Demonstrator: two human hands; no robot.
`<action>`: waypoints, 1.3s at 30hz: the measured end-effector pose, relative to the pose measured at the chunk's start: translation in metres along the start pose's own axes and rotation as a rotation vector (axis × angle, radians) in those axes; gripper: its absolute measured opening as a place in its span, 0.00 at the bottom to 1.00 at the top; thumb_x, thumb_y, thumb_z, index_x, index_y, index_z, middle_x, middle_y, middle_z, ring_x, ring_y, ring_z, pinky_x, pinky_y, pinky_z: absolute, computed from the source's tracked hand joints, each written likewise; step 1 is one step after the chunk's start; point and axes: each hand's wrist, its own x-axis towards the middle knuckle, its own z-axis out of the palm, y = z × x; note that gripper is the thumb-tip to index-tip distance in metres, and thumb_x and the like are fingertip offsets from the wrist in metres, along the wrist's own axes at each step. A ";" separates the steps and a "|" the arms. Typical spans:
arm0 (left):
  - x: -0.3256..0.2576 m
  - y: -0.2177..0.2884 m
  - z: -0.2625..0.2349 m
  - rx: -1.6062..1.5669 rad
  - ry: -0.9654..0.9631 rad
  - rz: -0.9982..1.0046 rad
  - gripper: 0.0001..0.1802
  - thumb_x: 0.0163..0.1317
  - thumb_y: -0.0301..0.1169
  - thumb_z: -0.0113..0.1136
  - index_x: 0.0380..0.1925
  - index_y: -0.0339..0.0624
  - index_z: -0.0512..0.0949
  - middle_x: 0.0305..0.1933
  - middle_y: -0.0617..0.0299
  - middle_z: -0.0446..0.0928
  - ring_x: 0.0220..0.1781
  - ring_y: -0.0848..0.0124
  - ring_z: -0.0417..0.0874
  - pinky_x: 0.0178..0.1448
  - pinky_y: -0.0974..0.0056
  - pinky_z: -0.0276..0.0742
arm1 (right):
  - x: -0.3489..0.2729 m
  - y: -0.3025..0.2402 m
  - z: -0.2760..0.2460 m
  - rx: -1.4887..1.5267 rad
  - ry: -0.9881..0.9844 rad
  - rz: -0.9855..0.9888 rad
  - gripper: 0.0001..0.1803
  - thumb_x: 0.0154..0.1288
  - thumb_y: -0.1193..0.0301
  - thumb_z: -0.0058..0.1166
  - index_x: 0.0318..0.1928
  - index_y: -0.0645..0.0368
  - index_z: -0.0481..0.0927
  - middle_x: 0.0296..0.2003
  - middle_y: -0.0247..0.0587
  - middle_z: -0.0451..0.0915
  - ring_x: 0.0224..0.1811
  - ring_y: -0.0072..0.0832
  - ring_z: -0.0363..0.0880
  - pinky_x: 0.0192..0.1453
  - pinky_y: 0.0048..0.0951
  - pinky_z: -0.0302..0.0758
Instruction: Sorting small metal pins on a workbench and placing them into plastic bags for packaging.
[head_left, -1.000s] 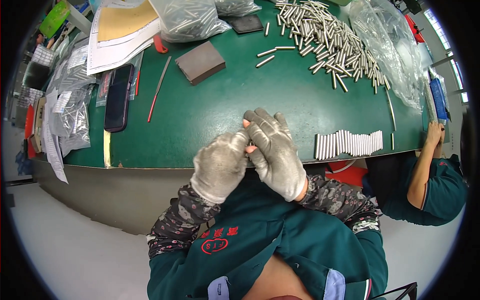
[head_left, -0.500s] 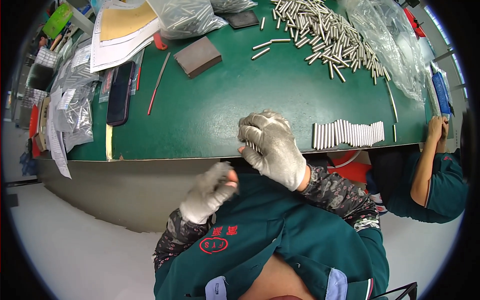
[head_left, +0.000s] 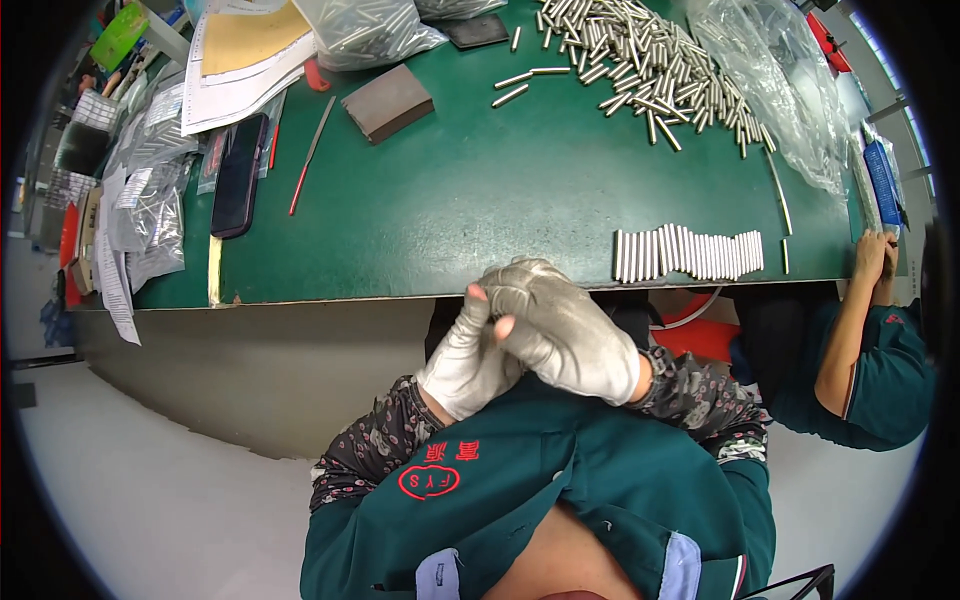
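My left hand (head_left: 468, 365) and my right hand (head_left: 572, 335), both in grey-white gloves with bare thumb tips, meet just in front of the table's near edge. The right hand's fingers curl over the left's, and both thumbs point up and inward. Whatever lies between the palms is hidden; half a second ago metal pins showed under the right fingers. Right of my hands, a row of metal pins (head_left: 688, 252) stands side by side along the edge. Farther back lies a loose heap of the same pins (head_left: 650, 75), with a few strays (head_left: 511, 96) on its left.
On the green table (head_left: 400, 220) are a brown block (head_left: 388, 104), a thin red-handled tool (head_left: 312, 160), a phone (head_left: 240, 175), papers (head_left: 240, 90) and bags of pins (head_left: 370, 30). Clear plastic (head_left: 780, 90) lies at the right. A co-worker's arm (head_left: 848, 330) rests at the far right.
My right hand has drawn back off the table edge toward me, taking the pins under its fingers along. My left hand has risen to the right and now touches it.
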 end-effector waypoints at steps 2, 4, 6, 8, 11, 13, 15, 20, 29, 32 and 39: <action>0.001 -0.003 -0.004 0.061 0.063 0.029 0.30 0.62 0.47 0.62 0.58 0.45 0.68 0.54 0.60 0.74 0.56 0.68 0.75 0.58 0.60 0.73 | -0.001 0.000 -0.006 0.254 0.024 0.114 0.23 0.72 0.54 0.41 0.44 0.66 0.75 0.41 0.50 0.78 0.45 0.48 0.74 0.53 0.41 0.68; 0.005 0.000 -0.022 0.188 -0.088 -0.053 0.25 0.60 0.36 0.66 0.55 0.44 0.70 0.54 0.62 0.76 0.55 0.68 0.76 0.56 0.65 0.75 | 0.001 -0.019 -0.011 0.367 0.036 0.286 0.28 0.75 0.52 0.34 0.52 0.67 0.73 0.49 0.50 0.77 0.53 0.43 0.73 0.61 0.37 0.65; 0.001 0.002 -0.009 0.160 -0.049 -0.083 0.18 0.59 0.27 0.65 0.49 0.44 0.73 0.44 0.67 0.77 0.41 0.76 0.78 0.36 0.72 0.73 | 0.003 -0.029 -0.012 0.788 0.073 0.613 0.30 0.75 0.51 0.35 0.59 0.67 0.69 0.55 0.48 0.75 0.60 0.36 0.70 0.67 0.33 0.59; -0.002 0.006 0.007 0.278 0.000 -0.134 0.13 0.59 0.23 0.64 0.43 0.45 0.73 0.33 0.67 0.76 0.29 0.78 0.75 0.25 0.75 0.64 | 0.002 -0.032 -0.011 0.997 0.077 0.581 0.30 0.76 0.51 0.36 0.61 0.66 0.69 0.58 0.46 0.73 0.65 0.31 0.65 0.70 0.30 0.55; -0.005 0.018 0.031 0.511 0.021 0.014 0.18 0.53 0.21 0.67 0.43 0.45 0.73 0.31 0.66 0.76 0.25 0.80 0.73 0.21 0.77 0.61 | 0.007 -0.034 -0.023 1.115 0.249 0.249 0.28 0.75 0.53 0.38 0.60 0.64 0.71 0.58 0.45 0.73 0.63 0.30 0.66 0.68 0.31 0.58; -0.003 0.039 0.041 0.844 0.065 0.176 0.21 0.52 0.21 0.69 0.44 0.44 0.73 0.34 0.68 0.76 0.30 0.80 0.76 0.26 0.76 0.69 | 0.011 -0.026 -0.039 0.364 0.369 0.170 0.21 0.67 0.63 0.50 0.56 0.62 0.75 0.48 0.48 0.78 0.51 0.37 0.73 0.58 0.37 0.66; 0.023 0.046 0.026 1.124 0.063 0.544 0.22 0.52 0.23 0.71 0.46 0.43 0.73 0.38 0.69 0.77 0.41 0.80 0.77 0.43 0.73 0.76 | 0.015 -0.012 -0.040 -0.118 0.376 0.042 0.22 0.59 0.72 0.54 0.54 0.63 0.75 0.36 0.49 0.78 0.39 0.45 0.75 0.46 0.39 0.72; 0.064 0.066 -0.004 1.194 -0.164 0.825 0.29 0.52 0.24 0.72 0.53 0.43 0.70 0.48 0.69 0.77 0.49 0.78 0.77 0.56 0.71 0.74 | 0.021 0.004 -0.025 -0.007 0.296 0.195 0.20 0.58 0.74 0.53 0.53 0.62 0.76 0.30 0.50 0.77 0.32 0.43 0.77 0.39 0.37 0.74; 0.076 0.070 -0.005 1.067 -0.198 0.769 0.26 0.54 0.20 0.65 0.54 0.42 0.70 0.48 0.66 0.77 0.50 0.76 0.78 0.55 0.70 0.75 | 0.030 0.032 -0.010 0.095 0.471 0.163 0.17 0.58 0.74 0.55 0.49 0.64 0.78 0.30 0.47 0.77 0.31 0.36 0.77 0.39 0.33 0.74; 0.080 0.071 -0.011 1.141 -0.166 0.800 0.26 0.54 0.20 0.65 0.54 0.42 0.70 0.48 0.66 0.77 0.49 0.77 0.78 0.55 0.71 0.75 | 0.029 0.034 -0.008 0.139 0.480 0.182 0.16 0.56 0.74 0.55 0.47 0.63 0.78 0.30 0.46 0.77 0.32 0.38 0.77 0.39 0.34 0.74; 0.078 0.066 -0.017 1.169 -0.122 0.813 0.32 0.52 0.17 0.66 0.57 0.43 0.67 0.48 0.67 0.76 0.49 0.75 0.78 0.57 0.69 0.76 | 0.035 0.009 -0.028 -0.460 0.479 -0.082 0.13 0.47 0.76 0.61 0.37 0.55 0.81 0.30 0.39 0.75 0.35 0.41 0.74 0.42 0.39 0.71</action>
